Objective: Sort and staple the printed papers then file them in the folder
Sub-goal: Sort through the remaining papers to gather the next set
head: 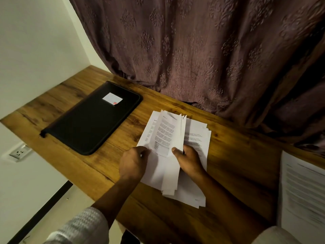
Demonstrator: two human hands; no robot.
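Note:
A loose pile of printed papers (197,138) lies on the wooden desk (237,164) in the middle of the view. A bundle of sheets (167,134) stands lifted and fanned above the pile. My left hand (133,162) pinches the bundle's lower left edge. My right hand (188,159) grips its lower right side, thumb on top of the sheets. A black zipped folder (91,118) with a white label (112,98) lies shut on the desk to the left of the papers. No stapler is in view.
Another printed sheet stack (302,196) lies at the desk's right edge. A patterned mauve curtain (193,50) hangs behind the desk and touches its back edge. A white wall with a socket (19,153) is to the left.

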